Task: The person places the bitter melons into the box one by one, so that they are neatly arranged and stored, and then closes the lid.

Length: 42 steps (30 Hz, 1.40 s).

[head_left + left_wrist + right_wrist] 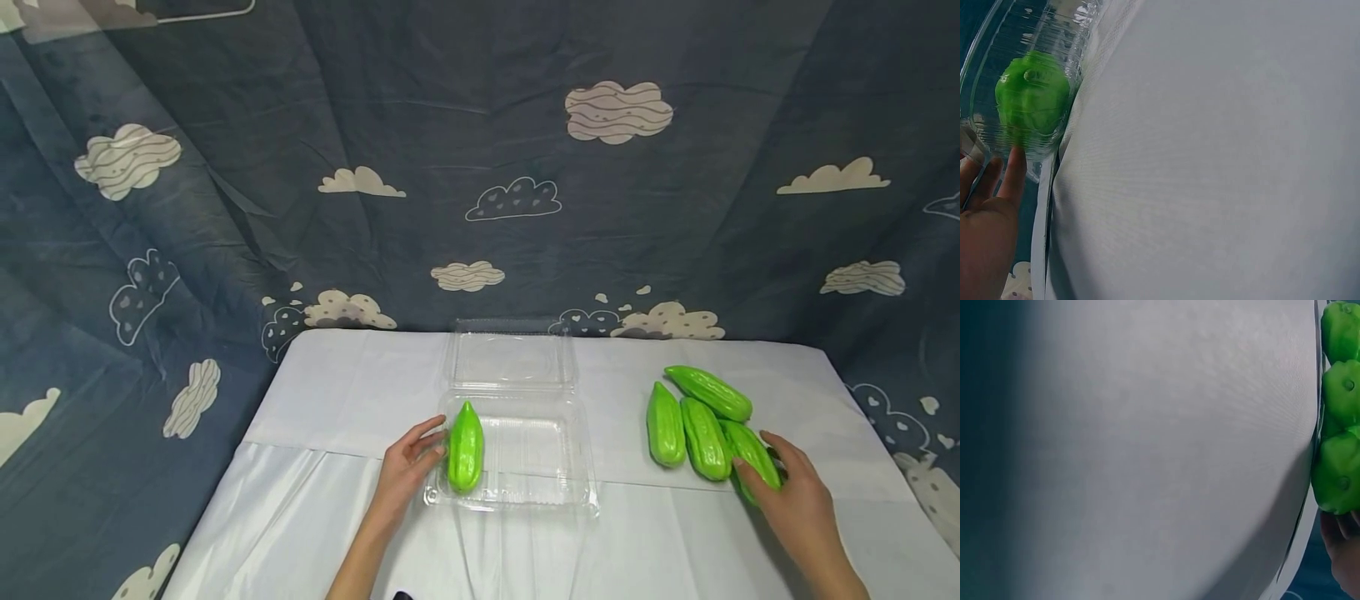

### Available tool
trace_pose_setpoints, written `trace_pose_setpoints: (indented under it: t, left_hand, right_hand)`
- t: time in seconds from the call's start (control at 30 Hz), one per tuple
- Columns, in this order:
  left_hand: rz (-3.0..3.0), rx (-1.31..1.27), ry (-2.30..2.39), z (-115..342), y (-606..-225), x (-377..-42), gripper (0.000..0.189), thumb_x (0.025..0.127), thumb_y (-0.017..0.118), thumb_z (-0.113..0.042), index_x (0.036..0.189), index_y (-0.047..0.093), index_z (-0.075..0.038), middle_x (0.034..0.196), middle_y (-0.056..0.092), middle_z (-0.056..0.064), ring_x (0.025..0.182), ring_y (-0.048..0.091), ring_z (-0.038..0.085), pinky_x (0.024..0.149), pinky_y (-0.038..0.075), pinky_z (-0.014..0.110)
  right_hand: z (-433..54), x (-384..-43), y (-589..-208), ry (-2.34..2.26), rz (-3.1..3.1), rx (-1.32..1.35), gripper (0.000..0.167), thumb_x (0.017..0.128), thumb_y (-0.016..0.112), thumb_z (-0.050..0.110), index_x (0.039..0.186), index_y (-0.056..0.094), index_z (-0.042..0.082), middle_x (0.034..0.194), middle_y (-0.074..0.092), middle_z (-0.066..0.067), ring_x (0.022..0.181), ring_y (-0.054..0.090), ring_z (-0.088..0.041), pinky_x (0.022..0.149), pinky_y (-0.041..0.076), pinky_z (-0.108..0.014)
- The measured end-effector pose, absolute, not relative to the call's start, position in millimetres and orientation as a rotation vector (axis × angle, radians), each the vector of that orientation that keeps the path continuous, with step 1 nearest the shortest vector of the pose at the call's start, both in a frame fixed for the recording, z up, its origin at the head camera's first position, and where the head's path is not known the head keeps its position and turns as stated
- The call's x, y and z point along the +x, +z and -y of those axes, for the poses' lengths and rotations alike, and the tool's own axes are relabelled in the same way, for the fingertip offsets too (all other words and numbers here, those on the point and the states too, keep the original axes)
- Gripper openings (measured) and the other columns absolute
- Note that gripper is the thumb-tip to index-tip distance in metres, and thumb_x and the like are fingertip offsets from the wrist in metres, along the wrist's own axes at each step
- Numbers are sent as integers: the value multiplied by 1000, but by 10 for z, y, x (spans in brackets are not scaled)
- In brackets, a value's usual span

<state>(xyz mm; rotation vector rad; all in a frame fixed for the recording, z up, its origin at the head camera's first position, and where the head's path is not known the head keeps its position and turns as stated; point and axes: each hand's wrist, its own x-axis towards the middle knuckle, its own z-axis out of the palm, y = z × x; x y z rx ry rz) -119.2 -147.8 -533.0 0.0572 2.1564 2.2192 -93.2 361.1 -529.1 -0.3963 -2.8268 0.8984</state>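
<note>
A clear plastic clamshell container (536, 454) lies with its lid (512, 360) folded back. One glossy green bitter melon (466, 454) lies lengthwise along its left side, also visible through the plastic in the left wrist view as a melon end (1032, 100). My left hand (405, 471) rests at the container's left edge, with fairly straight fingers (1015, 175) against the wall. Over on the right, my right hand (798, 496) grips a bitter melon (750, 454), thumb on one side and fingers on the other. In the right wrist view its rounded end (1338, 478) sits above the fingers.
Several more bitter melons (705, 437) lie bunched to the left of and behind the gripped one. A white cloth (300, 500) covers the table. Behind it hangs a dark curtain (480, 242) with cloud prints. A small dark object (402, 596) shows at the bottom edge.
</note>
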Motion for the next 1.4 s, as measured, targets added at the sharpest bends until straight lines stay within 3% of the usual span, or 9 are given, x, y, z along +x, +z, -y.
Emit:
trace_pose_setpoints:
  t: [0.27, 0.47, 0.7, 0.93, 1.4]
  left_hand:
    - [-2153, 54, 2209, 1480, -5339, -1188, 45, 91, 64, -1, 136, 57, -7, 136, 56, 20, 126, 53, 31, 102, 41, 26]
    - [-2147, 53, 2212, 1486, -5357, -1193, 46, 91, 65, -1, 136, 57, -6, 135, 56, 22, 126, 53, 31, 102, 41, 25]
    - [-2141, 54, 2211, 1488, -5363, -1197, 45, 91, 65, -1, 136, 57, -6, 134, 57, 21, 126, 53, 31, 102, 42, 25]
    - [-2140, 57, 2219, 1483, -5351, -1197, 45, 91, 65, -1, 135, 57, -7, 133, 58, 21, 126, 53, 31, 102, 42, 26]
    - [-2149, 37, 2206, 1489, -5358, -1203, 46, 91, 66, -3, 135, 58, -8, 134, 58, 19, 126, 53, 30, 102, 41, 25]
  right_hand:
    - [-3669, -968, -5310, 964, 2881, -563, 81, 98, 56, 45, 150, 25, -8, 142, 32, -41, 129, 31, -59, 98, 31, -71]
    - [-3692, -976, -5305, 961, 2900, -682, 82, 96, 55, 51, 144, 34, -12, 138, 39, -41, 125, 36, -59, 96, 36, -68]
    - [-3694, -966, -5230, 1023, 2914, -799, 87, 94, 54, 56, 145, 33, -11, 141, 35, -40, 128, 33, -58, 100, 33, -67]
    - [-3697, -946, -5200, 1024, 2906, -835, 86, 94, 54, 56, 145, 34, -11, 142, 35, -40, 129, 31, -58, 101, 31, -67]
    - [-3686, -893, -5212, 1008, 2825, -869, 80, 95, 56, 51, 145, 38, -9, 136, 44, -38, 120, 45, -54, 95, 39, -64]
